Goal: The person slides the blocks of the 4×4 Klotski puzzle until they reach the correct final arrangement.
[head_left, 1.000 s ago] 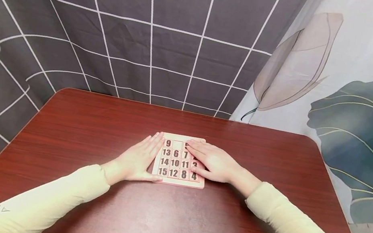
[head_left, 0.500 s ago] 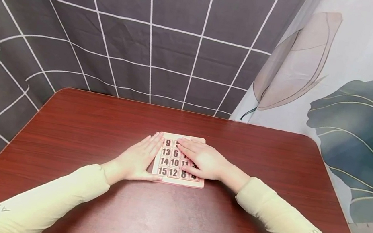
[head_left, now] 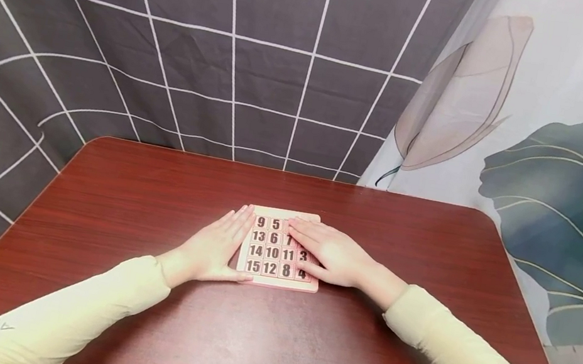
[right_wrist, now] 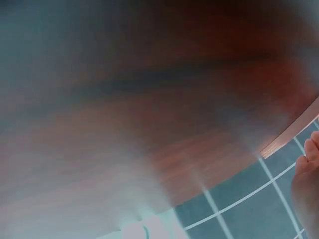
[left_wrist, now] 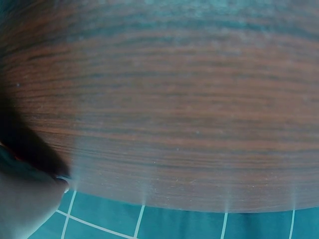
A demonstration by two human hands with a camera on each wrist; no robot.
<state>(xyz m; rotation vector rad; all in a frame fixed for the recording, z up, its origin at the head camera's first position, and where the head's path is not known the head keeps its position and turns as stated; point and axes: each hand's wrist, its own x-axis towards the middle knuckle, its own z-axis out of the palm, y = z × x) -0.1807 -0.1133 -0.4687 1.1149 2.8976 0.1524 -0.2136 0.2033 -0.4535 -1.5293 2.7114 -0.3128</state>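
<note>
A number slide puzzle (head_left: pixel 272 253) with a pale frame lies flat on the table in the head view. Along its left edge rest the straight fingers of my left hand (head_left: pixel 213 250), with the thumb at the near left corner. My right hand (head_left: pixel 334 254) lies over the right side of the board, its extended fingertips on the top row just right of the 5 tile. Those fingers hide the top right of the board and part of the right column. Each wrist view catches only part of its hand: left hand (left_wrist: pixel 30 204), right hand (right_wrist: pixel 308 179).
The reddish-brown wooden table (head_left: pixel 164 187) has rounded far corners. Behind it hangs a dark curtain with a white grid (head_left: pixel 268 76), and a pale leaf-patterned curtain (head_left: pixel 554 185) is at the right.
The right hand slid left across the top row, then back right. The 5 tile shifted one place left, into the gap beside the 9. The left hand stayed in place.
</note>
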